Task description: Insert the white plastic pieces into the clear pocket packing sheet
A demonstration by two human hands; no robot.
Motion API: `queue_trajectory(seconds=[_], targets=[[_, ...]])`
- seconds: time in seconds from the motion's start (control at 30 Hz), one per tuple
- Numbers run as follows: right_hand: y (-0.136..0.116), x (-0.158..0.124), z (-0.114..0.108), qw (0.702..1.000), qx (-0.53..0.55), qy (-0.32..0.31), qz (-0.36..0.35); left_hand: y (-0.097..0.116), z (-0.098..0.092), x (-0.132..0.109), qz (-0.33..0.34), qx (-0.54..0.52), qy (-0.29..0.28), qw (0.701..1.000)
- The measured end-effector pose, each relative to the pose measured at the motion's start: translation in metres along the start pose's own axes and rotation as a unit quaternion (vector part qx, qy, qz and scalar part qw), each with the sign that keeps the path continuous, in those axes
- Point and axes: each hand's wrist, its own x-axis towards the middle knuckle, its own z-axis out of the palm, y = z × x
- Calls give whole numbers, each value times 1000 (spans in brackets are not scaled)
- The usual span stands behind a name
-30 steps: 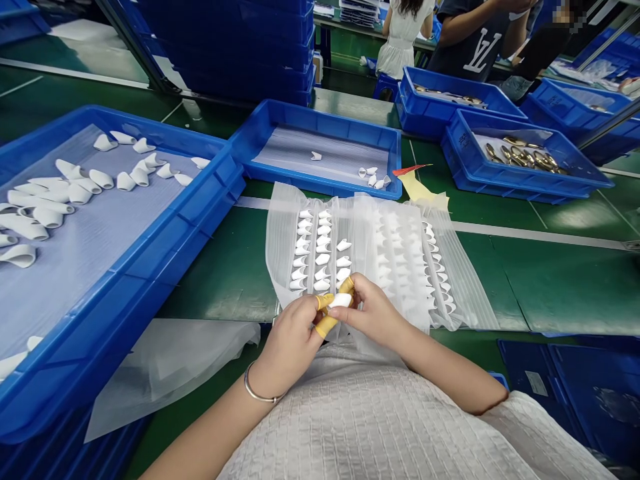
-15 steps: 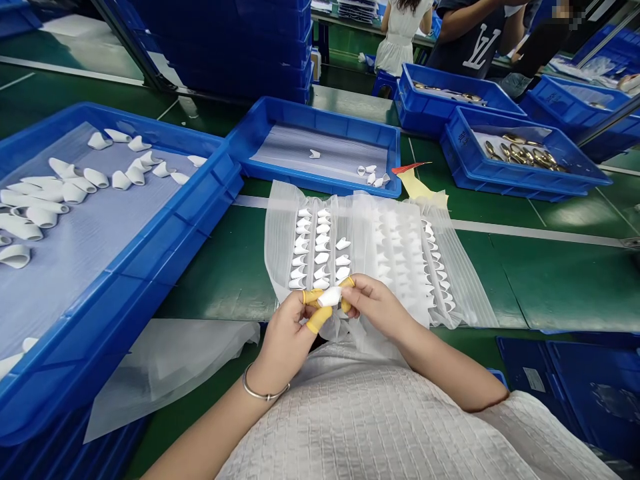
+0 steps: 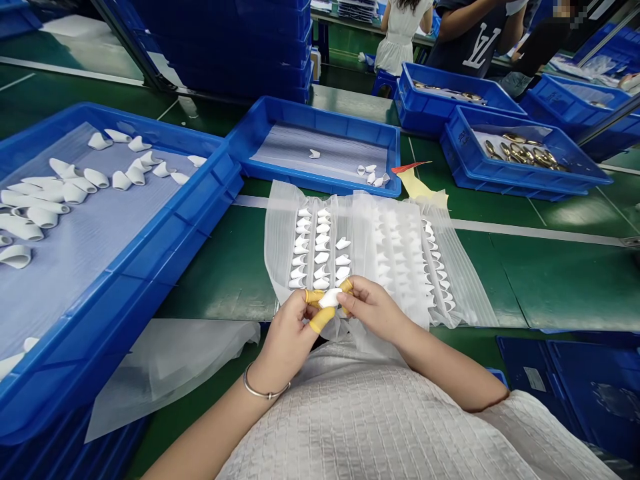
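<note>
A small white curved, tube-like piece (image 3: 329, 298) is held between both hands near the table's front edge. My left hand (image 3: 295, 323), with yellow finger cots, is closed on its left side. From the right, my right hand (image 3: 373, 308) pinches the same piece; it wears yellow finger cots too. Just beyond the hands lies a translucent padded sheet (image 3: 361, 220) with similar white pieces (image 3: 322, 243) set in columns. Part of the sheet is folded over other columns on the right, which show dimly through it.
A large blue tray (image 3: 165, 267) of loose white pieces (image 3: 43, 193) stands at left. Behind the sheet is another blue tray (image 3: 320, 183) with several pieces. Blue bins (image 3: 525, 187) with shiny gold-coloured parts (image 3: 530, 155) sit back right. People (image 3: 470, 40) are in the background.
Both hands stay at the same spot with the white piece. My right thumb has shifted slightly left along it, and the fingers have moved a little.
</note>
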Motion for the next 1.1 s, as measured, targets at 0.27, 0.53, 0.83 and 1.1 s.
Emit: queue_trajectory(seconds=[0.27, 0.53, 0.83, 1.1], targets=[[-4, 2, -2, 999, -22, -41, -3, 6, -2, 3, 46, 50, -94, 993], [3, 0, 3, 990, -136, 22, -3, 2, 2, 0, -4, 29, -79, 996], [0, 9, -11, 999, -40, 25, 7, 12, 7, 1, -83, -249, -150, 953], [-3, 7, -20, 996, -77, -47, -14, 1, 7, 0, -51, -183, -146, 971]])
